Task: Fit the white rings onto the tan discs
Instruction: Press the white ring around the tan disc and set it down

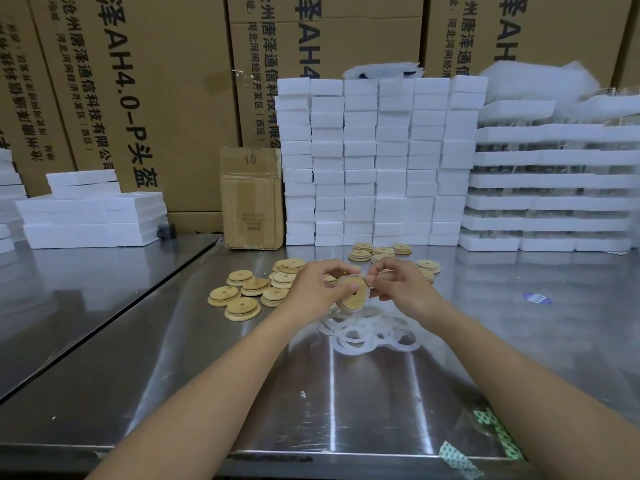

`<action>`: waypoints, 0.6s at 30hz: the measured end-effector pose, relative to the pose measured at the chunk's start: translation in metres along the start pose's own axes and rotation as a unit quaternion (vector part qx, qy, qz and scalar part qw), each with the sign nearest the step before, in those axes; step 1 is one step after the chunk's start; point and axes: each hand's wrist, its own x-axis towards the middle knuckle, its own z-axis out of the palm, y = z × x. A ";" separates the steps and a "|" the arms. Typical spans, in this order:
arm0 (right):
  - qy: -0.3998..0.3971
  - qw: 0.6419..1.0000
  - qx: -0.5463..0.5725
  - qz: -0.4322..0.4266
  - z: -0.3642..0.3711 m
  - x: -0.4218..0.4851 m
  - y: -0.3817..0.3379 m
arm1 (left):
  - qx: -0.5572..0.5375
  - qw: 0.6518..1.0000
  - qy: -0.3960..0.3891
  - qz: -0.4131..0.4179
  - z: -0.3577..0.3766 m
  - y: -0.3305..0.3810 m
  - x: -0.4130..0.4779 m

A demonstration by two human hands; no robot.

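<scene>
A: Where is the work piece?
B: Tan disc (pixel 353 296) held tilted at frame centre, above the pile of white rings (pixel 367 336) on the steel table (pixel 346 410). Left hand (pixel 311 289) grips its edge, fingers curled. Right hand (pixel 401 289) pinches a white ring (pixel 346 277) at the disc's upper rim.
A: Handling?
B: Judged: disc light, stiff, wood-like; hold by the edge opposite the ring. Ring thin, soft, stretchy, may twist or slip; pinch narrowly, work it round. Loose discs (pixel 242 292) lie left of centre
</scene>
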 end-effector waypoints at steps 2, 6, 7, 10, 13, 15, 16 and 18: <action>-0.013 1.000 -0.009 -0.006 -0.002 -0.001 0.001 | 0.001 1.000 -0.005 0.001 -0.001 -0.002 -0.001; -0.017 0.999 -0.022 -0.033 -0.004 -0.001 0.001 | 0.017 1.000 -0.002 -0.008 0.001 -0.002 -0.003; -0.018 0.999 -0.026 -0.040 -0.004 -0.002 0.001 | 0.019 1.000 0.000 -0.011 0.002 -0.002 -0.003; -0.029 0.997 -0.052 -0.058 0.000 -0.001 0.003 | 0.029 1.000 0.008 -0.010 0.002 -0.003 -0.003; -0.034 0.995 -0.061 -0.069 0.003 -0.001 0.003 | 0.038 0.999 0.024 -0.005 0.000 -0.004 -0.004; -0.030 0.994 -0.078 -0.071 0.003 -0.001 0.004 | 0.042 0.999 0.032 -0.003 -0.001 -0.004 -0.004; -0.029 0.993 -0.087 -0.070 0.002 -0.002 0.005 | 0.043 0.999 0.031 -0.002 -0.001 -0.003 -0.004; -0.028 0.992 -0.105 -0.070 0.002 -0.003 0.008 | 0.043 0.999 0.029 -0.002 -0.001 -0.003 -0.004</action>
